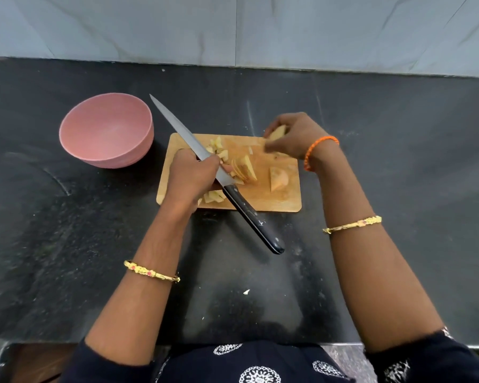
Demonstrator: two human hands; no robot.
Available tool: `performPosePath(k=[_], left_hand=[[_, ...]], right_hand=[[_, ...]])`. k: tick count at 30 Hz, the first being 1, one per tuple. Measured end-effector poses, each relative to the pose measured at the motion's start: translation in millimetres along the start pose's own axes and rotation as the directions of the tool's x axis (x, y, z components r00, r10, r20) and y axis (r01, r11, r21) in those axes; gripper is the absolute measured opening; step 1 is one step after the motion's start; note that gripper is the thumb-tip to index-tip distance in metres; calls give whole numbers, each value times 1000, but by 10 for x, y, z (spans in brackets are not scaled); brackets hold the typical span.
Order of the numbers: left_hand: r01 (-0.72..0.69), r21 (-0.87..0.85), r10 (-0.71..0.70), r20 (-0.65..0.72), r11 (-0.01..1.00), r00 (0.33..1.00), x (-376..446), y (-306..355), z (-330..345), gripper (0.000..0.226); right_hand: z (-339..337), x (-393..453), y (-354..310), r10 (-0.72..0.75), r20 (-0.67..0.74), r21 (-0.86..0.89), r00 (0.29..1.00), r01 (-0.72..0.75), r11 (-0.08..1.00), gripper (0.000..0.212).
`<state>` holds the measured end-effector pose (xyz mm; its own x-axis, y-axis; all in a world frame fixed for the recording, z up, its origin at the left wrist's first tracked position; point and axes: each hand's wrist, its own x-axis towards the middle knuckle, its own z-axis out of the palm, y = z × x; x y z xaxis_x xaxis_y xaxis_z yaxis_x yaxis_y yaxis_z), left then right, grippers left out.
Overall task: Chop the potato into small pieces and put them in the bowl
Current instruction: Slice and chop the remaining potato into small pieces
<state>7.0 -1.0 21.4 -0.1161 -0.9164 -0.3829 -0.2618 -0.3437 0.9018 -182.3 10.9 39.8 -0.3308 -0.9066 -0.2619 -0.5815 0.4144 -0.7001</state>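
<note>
A wooden cutting board (263,201) lies on the dark counter. On it are a fan of potato slices (245,170), a larger potato chunk (278,181) and small cut pieces (219,150), with more pieces (213,196) near the front edge. My left hand (191,178) grips a long knife (249,214) around the blade just above its black handle. The blade points up-left towards the bowl, and the handle sticks out over the counter. My right hand (293,136) hovers over the board's far right corner, holding a potato piece (277,132). The pink bowl (122,158) stands left of the board and looks empty.
A small potato scrap (246,292) lies on the black counter (398,161) in front of the board. A grey wall (233,29) runs behind the counter. The counter's near edge is at the bottom by my body.
</note>
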Motion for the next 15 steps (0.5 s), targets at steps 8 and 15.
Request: performPosePath(k=[8, 15], left_hand=[[5, -22, -4, 13, 1000, 1000, -90, 0, -89, 12], [-1, -44, 2, 14, 999, 1000, -114, 18, -113, 7]], right_hand=[[454, 306, -352, -177, 15, 88, 984, 175, 981, 15], [429, 464, -322, -97, 312, 157, 945, 50, 986, 10]])
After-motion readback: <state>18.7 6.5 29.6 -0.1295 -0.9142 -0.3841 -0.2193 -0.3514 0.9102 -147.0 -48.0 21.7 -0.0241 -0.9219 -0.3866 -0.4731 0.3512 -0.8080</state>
